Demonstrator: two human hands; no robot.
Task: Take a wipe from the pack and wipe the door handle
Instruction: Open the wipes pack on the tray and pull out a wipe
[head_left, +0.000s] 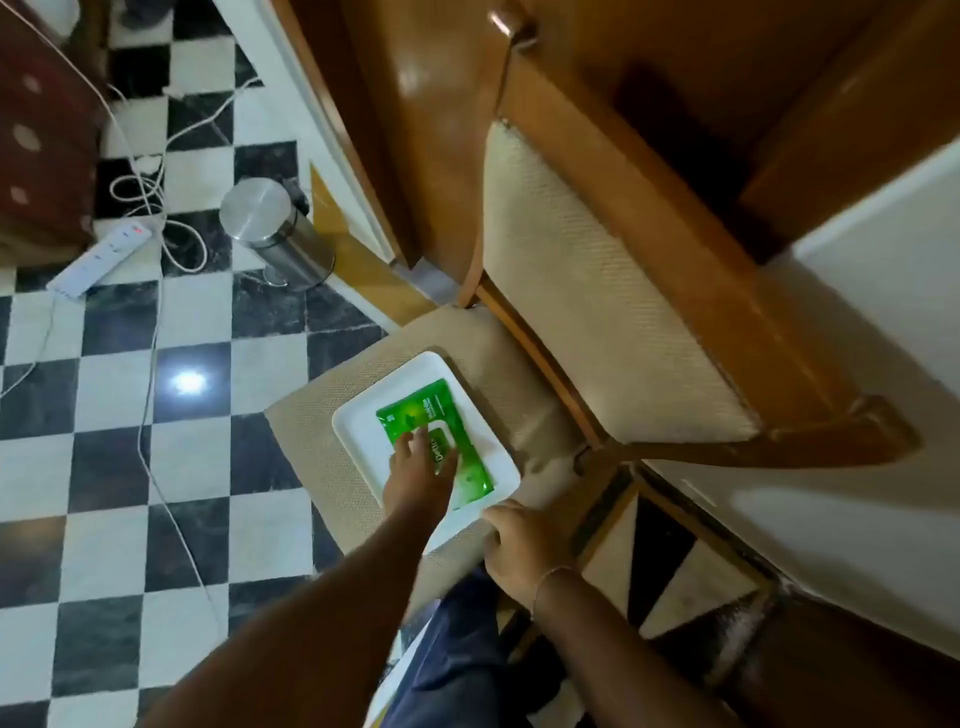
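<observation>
A green wipe pack (415, 413) with a white lid flap lies in a white tray (363, 436) on the beige seat of a wooden chair (311, 415). My left hand (415, 470) rests on top of the pack, with fingers and thumb spread over the flap. My right hand (517, 545) is at the tray's near corner, its fingers curled against the tray's edge. A metal door handle (511, 28) sticks out from the brown wooden door (431, 104) at the top of the view, well beyond the chair. No wipe is out of the pack.
The chair's padded backrest (587, 291) rises to the right of the tray. On the black-and-white chequered floor stand a steel pedal bin (265, 223) and a white power strip (98, 260) with loose cables (156, 364). A white wall (883, 415) runs along the right.
</observation>
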